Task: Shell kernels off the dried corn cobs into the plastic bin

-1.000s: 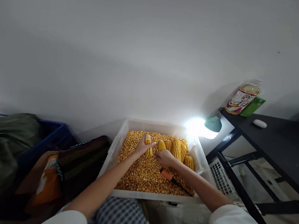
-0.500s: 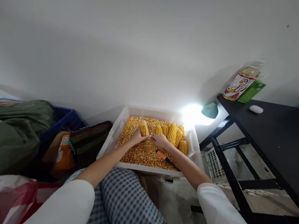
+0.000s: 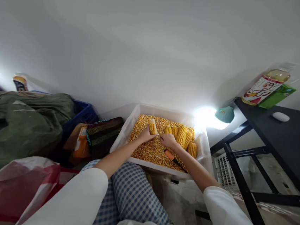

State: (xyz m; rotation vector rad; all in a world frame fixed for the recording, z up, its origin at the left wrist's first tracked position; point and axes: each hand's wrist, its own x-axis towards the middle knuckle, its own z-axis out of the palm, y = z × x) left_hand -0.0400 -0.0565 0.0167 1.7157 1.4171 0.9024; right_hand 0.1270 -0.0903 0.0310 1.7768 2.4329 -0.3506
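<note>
Presumably light and stiff, the corn cob suits its low grip by the left hand; right hand fingers curled, contents unclear.

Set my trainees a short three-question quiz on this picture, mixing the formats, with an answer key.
1. Which of the person's hands holds an ear of corn upright?
2. True or false: the orange-handled tool lies on the loose kernels.
3. Multiple choice: which of these stands on the black table? A) the orange-handled tool; B) the labelled bottle; C) the held ear of corn.

Key: 1. The left hand. 2. True. 3. B.
</note>
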